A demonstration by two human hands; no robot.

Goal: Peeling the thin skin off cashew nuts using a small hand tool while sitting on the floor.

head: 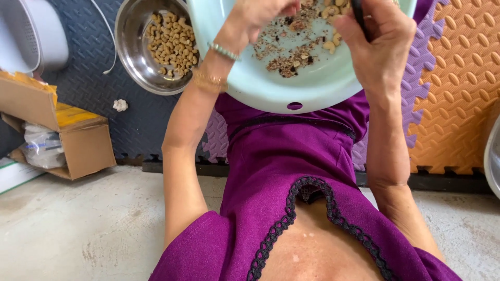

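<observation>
A pale blue round tray [291, 88] rests on my lap and holds cashew kernels [333, 41] and dark shell crumbs [286, 60]. My left hand [260, 15], with bracelets at the wrist, hovers over the tray's middle with its fingers bunched. The frame's top edge cuts off the fingertips, so what they pinch is hidden. My right hand [375, 41] is closed around a thin dark tool handle [358, 15] above the tray's right side. A steel bowl [136, 57] with several peeled cashews [174, 41] stands on the dark mat to the left of the tray.
An open cardboard box [78, 145] with a plastic bag sits at the left. A white container [36, 31] stands at the top left, with a crumpled paper ball [120, 105] nearby. Orange foam mats [458, 78] lie at the right, beside a metal rim [492, 156]. Concrete floor lies below.
</observation>
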